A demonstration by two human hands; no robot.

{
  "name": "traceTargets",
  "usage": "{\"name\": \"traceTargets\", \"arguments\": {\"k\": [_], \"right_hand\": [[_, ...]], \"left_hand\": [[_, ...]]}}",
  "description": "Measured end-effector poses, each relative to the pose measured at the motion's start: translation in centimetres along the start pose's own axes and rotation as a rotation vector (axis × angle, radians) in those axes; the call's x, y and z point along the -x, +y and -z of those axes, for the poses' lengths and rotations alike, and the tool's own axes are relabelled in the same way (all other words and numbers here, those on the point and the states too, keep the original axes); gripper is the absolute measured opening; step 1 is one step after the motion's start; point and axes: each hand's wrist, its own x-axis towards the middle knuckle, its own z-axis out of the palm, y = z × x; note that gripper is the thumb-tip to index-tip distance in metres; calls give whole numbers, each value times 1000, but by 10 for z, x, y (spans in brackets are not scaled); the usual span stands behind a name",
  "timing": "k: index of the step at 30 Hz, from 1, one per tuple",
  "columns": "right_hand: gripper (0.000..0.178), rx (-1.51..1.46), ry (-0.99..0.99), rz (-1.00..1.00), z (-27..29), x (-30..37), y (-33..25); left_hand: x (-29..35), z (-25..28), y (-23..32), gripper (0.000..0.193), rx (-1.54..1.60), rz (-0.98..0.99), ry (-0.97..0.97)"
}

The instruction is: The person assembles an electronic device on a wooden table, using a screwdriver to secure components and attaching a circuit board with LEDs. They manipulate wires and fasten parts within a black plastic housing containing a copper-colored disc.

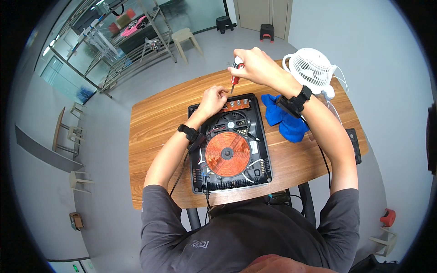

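Induction cooker lies opened near the middle of the wooden table, its copper coil and fan bared.
Its cover is already off; the right hand grips a red-handled screwdriver upright over the cooker's far edge, where the left hand pinches closed beside the tip. Bare wood lies left; a blue cloth and white fan crowd the right.

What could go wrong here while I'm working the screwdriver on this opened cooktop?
The screwdriver in your right hand points down right beside your left hand fingertips; a slip could jab them. It could also skid onto the circuit board or the copper coil and scratch them. A loosened screw might drop among the exposed wires and fan.
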Motion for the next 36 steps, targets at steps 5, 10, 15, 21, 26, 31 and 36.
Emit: {"name": "traceTargets", "arguments": {"k": [5,10,15,21,26,31,36], "right_hand": [[41,-13,1,16,-4,0,-1],[39,-7,-12,15,-3,1,-3],[36,-31,-29,-14,-4,1,-4],[38,-1,-11,26,-5,4,-1],[40,54,-47,-18,-2,6,-5],[42,116,-127,-62,9,8,-8],[35,126,-188,-92,15,16,-6]], "left_hand": [[1,-7,-2,20,-143,-375,140],[1,-11,1,16,-163,-394,159],[-2,-10,6,15,-151,-285,80],[-3,-12,10,17,-109,-246,78],[-3,-14,12,20,-129,-289,121],[-7,-14,33,20,-46,-227,-110],[-12,-23,42,20,-103,-297,-249]]}}
